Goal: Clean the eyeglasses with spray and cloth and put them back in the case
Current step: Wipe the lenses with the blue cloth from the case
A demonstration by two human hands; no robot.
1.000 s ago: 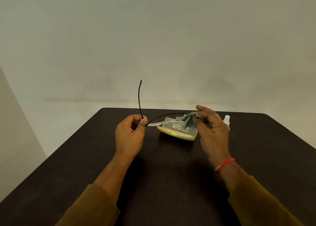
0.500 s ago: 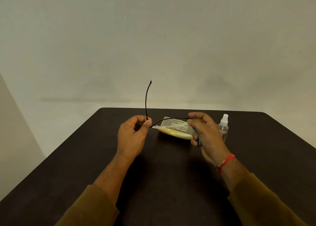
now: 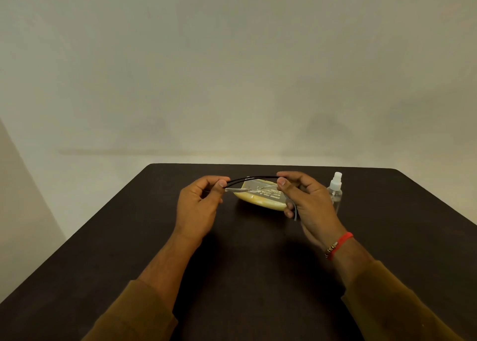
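The left hand [image 3: 200, 206] pinches the left end of the glasses [image 3: 247, 183] between thumb and forefinger, its other fingers curled in. The right hand [image 3: 307, 201] pinches the right end the same way, and its lower fingers are folded over a strip of grey cloth [image 3: 295, 213] tucked against the palm. The glasses hang level between the two hands, above the desk [image 3: 129, 237]; both black temples run side by side from hand to hand, folded flat over the clear lenses.

Just behind the glasses, toward 12 o'clock, the yellow case [image 3: 260, 200] lies on the desk, its clear lid up. White lettering shows on the lid, upside down from this side and too small to read. At 3 o'clock of the right hand, partly hidden by it, a clear spray bottle [image 3: 335, 191] stands upright with a white nozzle; whether it bears a label cannot be told.

A red band [image 3: 339, 242] with small beads circles the right wrist, and brown sleeves cover both forearms.

The case sits near the desk's far edge, at 12 o'clock. The dark top lies open toward 6, 9 and 3 o'clock, with bare wall beyond the far edge.
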